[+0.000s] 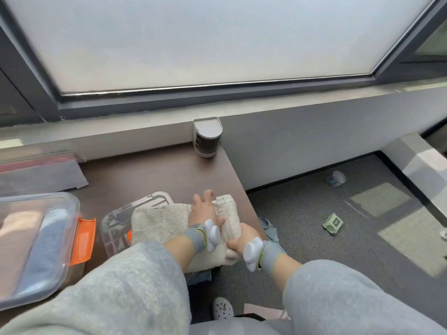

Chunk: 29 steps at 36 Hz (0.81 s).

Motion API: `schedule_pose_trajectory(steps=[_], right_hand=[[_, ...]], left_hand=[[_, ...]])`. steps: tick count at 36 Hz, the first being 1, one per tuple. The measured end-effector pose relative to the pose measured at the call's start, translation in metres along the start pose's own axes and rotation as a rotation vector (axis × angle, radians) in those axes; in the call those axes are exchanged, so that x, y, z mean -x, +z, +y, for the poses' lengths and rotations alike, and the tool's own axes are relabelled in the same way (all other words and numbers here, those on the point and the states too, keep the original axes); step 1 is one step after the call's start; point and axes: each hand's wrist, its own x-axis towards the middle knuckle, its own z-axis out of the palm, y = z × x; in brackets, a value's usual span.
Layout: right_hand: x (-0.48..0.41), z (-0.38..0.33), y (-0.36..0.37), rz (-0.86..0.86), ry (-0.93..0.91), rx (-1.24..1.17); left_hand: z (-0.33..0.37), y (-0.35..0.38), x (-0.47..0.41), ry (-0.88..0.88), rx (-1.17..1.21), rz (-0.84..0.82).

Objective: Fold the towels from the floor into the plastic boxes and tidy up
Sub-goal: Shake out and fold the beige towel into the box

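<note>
The left grip point(205, 210) is pressing wide and flat on the beige towel point(159, 222) — the right grip point(244, 238) is clutching its rolled end.

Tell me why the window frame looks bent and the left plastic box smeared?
Head view: the wide-angle lens bows the dark window frame; soft daylight through the frosted window pane casts no hard shadows, only pale patches on the grey carpet; the clear plastic box with orange latch blurs near the left edge, while the left hand and right hand on the beige towel look sharper.
</note>
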Motion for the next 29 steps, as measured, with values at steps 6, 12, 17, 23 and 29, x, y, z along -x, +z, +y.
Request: schedule_pose_trajectory(steps=[6, 12, 17, 23, 29], right_hand=[[0.002, -0.007, -0.009, 0.014, -0.114, 0.038], [0.002, -0.014, -0.027, -0.040, -0.213, 0.076], [0.002, -0.011, -0.026, 0.127, -0.092, -0.289], [0.008, -0.029, -0.028, 0.273, -0.086, -0.978], [0.023, -0.060, -0.051, 0.196, -0.217, -1.365]], left_hand=[[0.000, -0.030, -0.011, 0.625, -0.593, -0.020], [0.005, -0.052, -0.020, 0.707, -0.860, -0.164], [0.001, -0.076, -0.026, 0.589, -0.686, -0.274], [0.007, -0.123, -0.029, 0.590, -0.585, -0.220], [0.024, -0.189, -0.018, 0.409, -0.254, -0.344]])
